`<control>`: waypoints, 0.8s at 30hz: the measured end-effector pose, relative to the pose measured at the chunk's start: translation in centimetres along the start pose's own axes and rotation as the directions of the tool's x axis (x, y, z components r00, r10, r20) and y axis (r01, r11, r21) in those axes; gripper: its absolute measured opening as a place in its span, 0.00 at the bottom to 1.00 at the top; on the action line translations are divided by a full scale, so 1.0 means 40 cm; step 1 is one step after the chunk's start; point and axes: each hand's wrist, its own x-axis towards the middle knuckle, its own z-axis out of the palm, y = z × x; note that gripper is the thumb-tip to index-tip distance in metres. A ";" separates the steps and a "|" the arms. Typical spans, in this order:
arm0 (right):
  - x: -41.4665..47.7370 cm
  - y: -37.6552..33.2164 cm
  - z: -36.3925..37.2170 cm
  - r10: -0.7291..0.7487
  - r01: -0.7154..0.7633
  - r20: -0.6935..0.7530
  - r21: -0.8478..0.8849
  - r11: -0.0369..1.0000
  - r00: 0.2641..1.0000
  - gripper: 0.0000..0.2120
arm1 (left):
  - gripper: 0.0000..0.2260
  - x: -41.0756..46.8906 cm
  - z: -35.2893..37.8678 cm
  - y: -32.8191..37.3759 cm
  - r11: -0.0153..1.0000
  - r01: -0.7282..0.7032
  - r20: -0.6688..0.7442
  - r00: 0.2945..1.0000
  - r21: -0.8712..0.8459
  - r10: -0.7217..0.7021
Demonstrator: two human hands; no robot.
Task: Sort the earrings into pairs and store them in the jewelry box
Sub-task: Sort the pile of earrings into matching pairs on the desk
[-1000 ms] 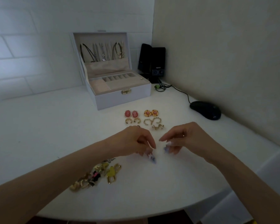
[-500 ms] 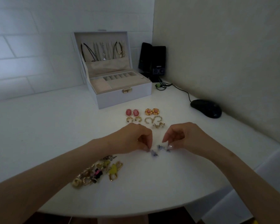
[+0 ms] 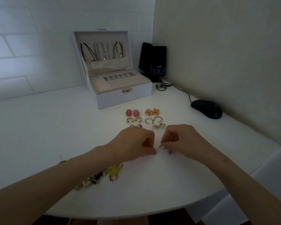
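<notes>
Head-camera view over a white bench [image 3: 55, 127]. Both hands meet at its middle: the left hand [image 3: 135, 143] and right hand [image 3: 182, 142] are curled, knuckles up, fingertips almost touching each other and pressed down at the bench surface. A second ago each hand held a small bluish earring slightly above the bench and a little apart; since then the hands have come down and together and slid a little toward the far side. Only a dark fleck of one bluish earring [image 3: 169, 151] shows now, under the right fingertips. The other is hidden, and the blur makes it impossible to tell whether either hand still pinches its earring or has let go.

Just beyond the knuckles lie the sorted pairs [image 3: 143, 119] – pink ovals, orange rounds, gold hoops – in neat rows. This matched bluish pair looks to be joining them as a new row. An unsorted pile [image 3: 101, 177] waits near the left forearm, and the jewelry box [image 3: 117, 98] stands open behind the rows – so storing probably comes later
</notes>
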 end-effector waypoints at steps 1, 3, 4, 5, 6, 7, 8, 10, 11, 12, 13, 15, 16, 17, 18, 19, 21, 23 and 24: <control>-0.002 -0.001 -0.006 0.013 -0.012 -0.013 0.054 0.998 1.000 0.04 | 0.07 -0.005 -0.004 0.003 0.996 0.029 -0.021 0.999 -0.086 -0.030; -0.008 -0.008 -0.021 0.025 -0.021 -0.022 0.159 0.987 0.999 0.04 | 0.06 -0.013 -0.017 0.012 0.969 0.059 -0.069 0.995 -0.242 -0.077; -0.010 -0.013 -0.029 0.026 -0.022 -0.015 0.198 0.980 1.000 0.04 | 0.06 -0.016 -0.026 0.018 0.950 0.074 -0.079 0.992 -0.305 -0.102; -0.014 -0.019 -0.037 0.024 -0.023 -0.003 0.228 0.973 1.000 0.04 | 0.05 -0.018 -0.035 0.025 0.926 0.091 -0.068 0.990 -0.365 -0.125; -0.018 -0.024 -0.045 0.019 -0.022 0.014 0.255 0.967 1.000 0.04 | 0.05 -0.019 -0.044 0.031 0.897 0.111 -0.039 0.989 -0.428 -0.141; -0.022 -0.030 -0.054 0.010 -0.019 0.034 0.282 0.959 0.999 0.04 | 0.05 -0.020 -0.052 0.037 0.859 0.134 0.007 0.989 -0.495 -0.150; -0.026 -0.036 -0.061 0.000 -0.017 0.057 0.304 0.952 0.998 0.04 | 0.05 -0.021 -0.059 0.041 0.815 0.164 0.063 0.986 -0.556 -0.155; -0.034 -0.045 -0.076 -0.023 -0.016 0.111 0.340 0.940 0.994 0.04 | 0.05 -0.027 -0.073 0.047 0.756 0.231 0.173 0.972 -0.612 -0.157; -0.038 -0.049 -0.083 -0.035 -0.018 0.142 0.356 0.934 0.989 0.04 | 0.05 -0.031 -0.080 0.050 0.745 0.261 0.220 0.963 -0.614 -0.155; -0.042 -0.052 -0.088 -0.046 -0.023 0.175 0.372 0.928 0.983 0.04 | 0.05 -0.036 -0.087 0.052 0.735 0.288 0.265 0.952 -0.614 -0.152; -0.046 -0.054 -0.093 -0.054 -0.034 0.211 0.389 0.921 0.976 0.05 | 0.04 -0.041 -0.093 0.053 0.722 0.314 0.309 0.940 -0.616 -0.144; -0.049 -0.057 -0.097 -0.051 -0.072 0.276 0.418 0.906 0.960 0.07 | 0.05 -0.048 -0.099 0.055 0.700 0.356 0.384 0.915 -0.619 -0.126; -0.048 -0.056 -0.096 -0.041 -0.092 0.299 0.420 0.903 0.953 0.07 | 0.06 -0.048 -0.096 0.054 0.705 0.371 0.406 0.905 -0.604 -0.128; -0.045 -0.052 -0.092 -0.027 -0.112 0.316 0.411 0.905 0.948 0.06 | 0.06 -0.047 -0.088 0.054 0.719 0.382 0.412 0.899 -0.580 -0.146; -0.040 -0.047 -0.085 -0.006 -0.130 0.325 0.395 0.910 0.946 0.06 | 0.06 -0.043 -0.075 0.052 0.734 0.392 0.403 0.898 -0.554 -0.175; -0.035 -0.040 -0.076 0.020 -0.146 0.322 0.372 0.917 0.946 0.05 | 0.07 -0.038 -0.060 0.050 0.742 0.398 0.383 0.901 -0.540 -0.205; -0.023 -0.025 -0.053 0.081 -0.177 0.289 0.326 0.929 0.954 0.04 | 0.08 -0.023 -0.028 0.042 0.736 0.403 0.327 0.910 -0.544 -0.256; -0.010 -0.011 -0.033 0.130 -0.195 0.225 0.299 0.934 0.966 0.04 | 0.10 -0.002 -0.002 0.033 0.744 0.399 0.254 0.917 -0.536 -0.309; -0.004 -0.006 -0.027 0.143 -0.192 0.183 0.290 0.937 0.973 0.04 | 0.10 0.009 0.007 0.030 0.754 0.401 0.222 0.916 -0.520 -0.334</control>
